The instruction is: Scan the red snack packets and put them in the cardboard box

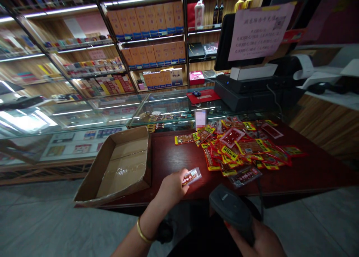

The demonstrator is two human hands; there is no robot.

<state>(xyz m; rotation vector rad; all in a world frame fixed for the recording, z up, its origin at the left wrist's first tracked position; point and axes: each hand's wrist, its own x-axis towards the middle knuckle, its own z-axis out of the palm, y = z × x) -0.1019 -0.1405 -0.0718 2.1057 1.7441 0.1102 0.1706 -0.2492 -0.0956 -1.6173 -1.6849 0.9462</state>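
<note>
My left hand (174,184) is closed on a small clear snack packet (194,176) with reddish contents, held over the dark red table near its front edge. A reddish light falls on the packet. In my right hand (259,236) is a black barcode scanner (228,204), its head pointing up and left toward the packet. The scanner's cable runs up to the right. Beyond both hands lies a loose pile of snack packets (249,146) in red and yellow wrappers. One dark clear packet (245,176) lies at the pile's near edge.
To the left stands an open cardboard box (127,156), with only its bare floor showing. A glass display counter (165,105) borders the table behind, with a red mat (203,96) on it. At the back right is a monitor (224,43) bearing a paper sign (259,32).
</note>
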